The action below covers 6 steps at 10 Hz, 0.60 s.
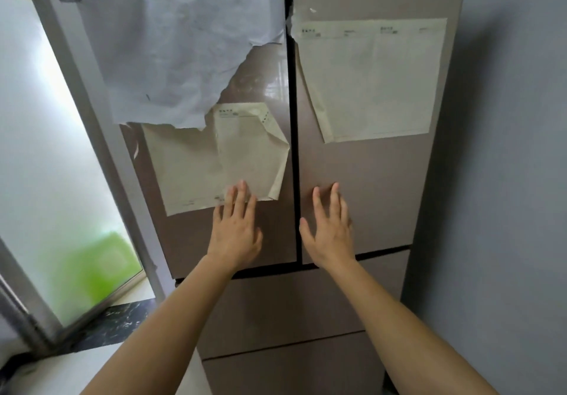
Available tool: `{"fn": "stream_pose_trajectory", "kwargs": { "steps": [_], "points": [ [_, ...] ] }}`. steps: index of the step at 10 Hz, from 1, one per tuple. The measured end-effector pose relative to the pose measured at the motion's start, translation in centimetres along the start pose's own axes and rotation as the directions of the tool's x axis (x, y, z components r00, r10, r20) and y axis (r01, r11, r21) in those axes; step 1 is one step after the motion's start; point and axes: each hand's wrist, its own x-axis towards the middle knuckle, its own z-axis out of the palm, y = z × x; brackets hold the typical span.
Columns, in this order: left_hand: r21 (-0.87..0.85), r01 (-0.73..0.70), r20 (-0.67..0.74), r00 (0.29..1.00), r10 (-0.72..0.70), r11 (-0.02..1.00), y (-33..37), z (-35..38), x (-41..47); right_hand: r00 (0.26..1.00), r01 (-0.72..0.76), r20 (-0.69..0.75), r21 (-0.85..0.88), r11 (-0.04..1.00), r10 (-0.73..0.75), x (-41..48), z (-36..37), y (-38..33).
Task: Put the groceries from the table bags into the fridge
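A frosted window (pixel 40 149) is glowing left of the fridge (pixel 362 195), and a grey wall (pixel 506 179) is flanking its right. Its glossy brown doors are sitting closed, carrying a torn, crumpled white paper (pixel 171 50) and a creased cream sheet (pixel 196 164). Both hands are lying flat, fingers straight and holding nothing. The left hand (pixel 234 232) is touching the cream sheet's lower edge, and the right hand (pixel 328 232) is resting on the bare right door.
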Motion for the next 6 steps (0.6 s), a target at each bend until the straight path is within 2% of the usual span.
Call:
{"fn": "stream_pose_trajectory", "kwargs": {
  "steps": [2, 4, 5, 6],
  "points": [
    [0.007, 0.006, 0.04, 0.999, -0.006, 1.0, -0.2, 0.1, 0.1, 0.999, -0.044, -0.001, -0.118, 0.992, 0.044, 1.5, 1.2, -1.5],
    [0.022, 0.014, 0.072, 0.997, -0.015, 1.0, -0.2, 0.2, -0.1, 0.995, 0.01, 0.104, -0.154, 0.988, 0.006, 1.2, -1.2, -1.1],
    [0.028, 0.013, 0.107, 0.994, -0.016, 1.0, 0.0, 0.0, -0.3, 0.973, 0.014, 0.232, -0.018, 1.0, -0.009, 1.1, -3.9, -0.4],
    [0.048, 0.032, 0.113, 0.993, -0.038, 0.998, 0.1, 0.0, -0.3, 0.98, 0.077, 0.159, 0.257, 0.963, -0.121, 1.9, -7.9, -0.6]
  ]
}}
